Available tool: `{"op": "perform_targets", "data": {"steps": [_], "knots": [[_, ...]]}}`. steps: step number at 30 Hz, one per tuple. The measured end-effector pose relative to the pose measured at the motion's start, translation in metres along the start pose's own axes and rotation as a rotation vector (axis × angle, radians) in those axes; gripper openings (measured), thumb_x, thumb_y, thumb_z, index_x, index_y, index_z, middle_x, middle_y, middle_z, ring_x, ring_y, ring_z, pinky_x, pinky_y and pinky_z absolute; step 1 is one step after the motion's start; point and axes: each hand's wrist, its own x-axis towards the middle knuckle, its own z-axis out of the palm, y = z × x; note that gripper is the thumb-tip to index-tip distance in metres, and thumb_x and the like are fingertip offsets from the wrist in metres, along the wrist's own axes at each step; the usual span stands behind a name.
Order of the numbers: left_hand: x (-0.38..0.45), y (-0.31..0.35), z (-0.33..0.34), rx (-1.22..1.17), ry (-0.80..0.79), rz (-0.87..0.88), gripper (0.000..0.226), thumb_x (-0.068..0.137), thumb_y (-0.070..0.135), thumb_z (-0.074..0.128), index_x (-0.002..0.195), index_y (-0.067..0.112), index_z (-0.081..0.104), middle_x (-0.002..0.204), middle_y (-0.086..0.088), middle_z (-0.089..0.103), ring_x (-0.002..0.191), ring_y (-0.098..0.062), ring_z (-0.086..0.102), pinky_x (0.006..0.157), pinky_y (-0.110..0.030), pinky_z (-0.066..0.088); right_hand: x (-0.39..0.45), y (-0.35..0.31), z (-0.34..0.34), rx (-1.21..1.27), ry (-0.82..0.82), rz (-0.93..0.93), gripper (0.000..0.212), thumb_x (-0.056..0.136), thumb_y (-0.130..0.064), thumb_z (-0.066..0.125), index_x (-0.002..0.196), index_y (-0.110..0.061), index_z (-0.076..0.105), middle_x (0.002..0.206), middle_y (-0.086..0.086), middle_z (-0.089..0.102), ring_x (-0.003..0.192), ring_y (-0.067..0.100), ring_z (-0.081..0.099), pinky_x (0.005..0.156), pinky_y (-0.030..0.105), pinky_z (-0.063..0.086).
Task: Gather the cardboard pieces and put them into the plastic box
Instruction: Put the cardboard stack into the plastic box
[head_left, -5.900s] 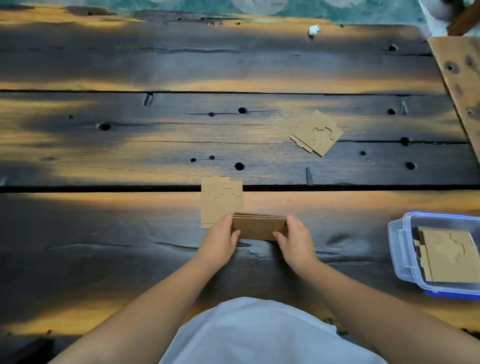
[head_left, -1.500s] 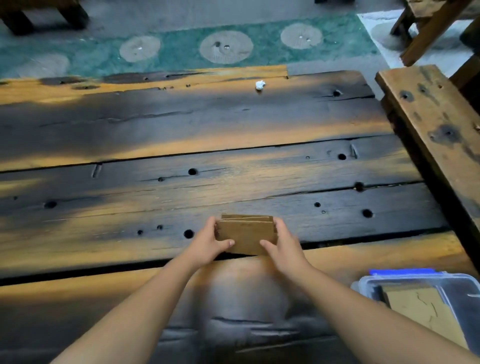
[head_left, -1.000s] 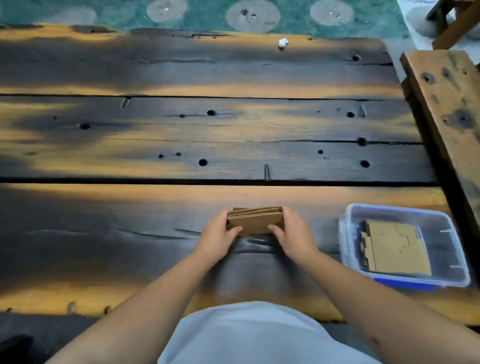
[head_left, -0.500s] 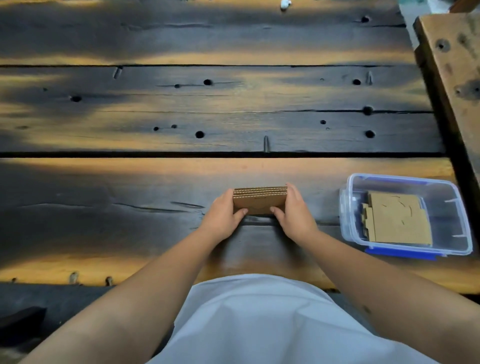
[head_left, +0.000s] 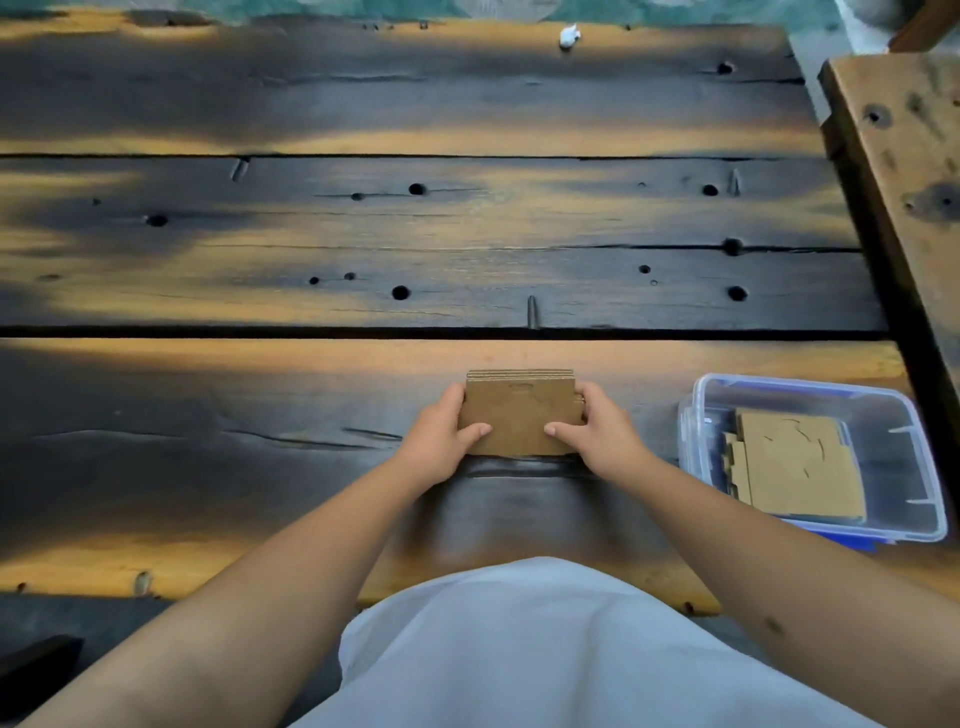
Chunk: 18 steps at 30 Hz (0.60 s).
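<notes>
Stack of flat brown cardboard pieces (head_left: 521, 415) | left hand (head_left: 439, 441), right hand (head_left: 602, 439) pinch opposite ends | likely light, stiff, slip-prone; keep edge grip | clear plastic box (head_left: 919, 467) right.

No text, label or number can be read.

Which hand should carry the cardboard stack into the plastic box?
Right hand, probably. It already grips the cardboard stack on the side nearer the plastic box; the left hand would have to cross over.
</notes>
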Motion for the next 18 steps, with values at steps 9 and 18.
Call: {"op": "perform_targets", "data": {"steps": [9,18], "knots": [[-0.009,0.028,-0.006,-0.382,0.024,-0.112,0.031,0.089,0.011,0.066,0.114,0.015,0.049,0.116,-0.014,0.065,0.104,-0.024,0.064,0.092,-0.044,0.053,-0.022,-0.023,-0.014,0.322,0.063,0.036,0.024,0.083,-0.010,0.074,0.102,-0.018,0.062,0.104,0.006,0.071,0.092,0.019,0.070,0.076,0.033,0.058],[-0.024,0.051,0.027,-0.431,-0.075,-0.195,0.032,0.088,0.014,0.068,0.115,0.015,0.052,0.111,-0.008,0.066,0.098,-0.023,0.066,0.079,-0.042,0.058,-0.064,-0.006,-0.041,0.296,0.144,0.048,0.031,0.084,-0.010,0.072,0.109,-0.022,0.057,0.112,0.007,0.069,0.098,0.019,0.067,0.089,0.040,0.055]]}}
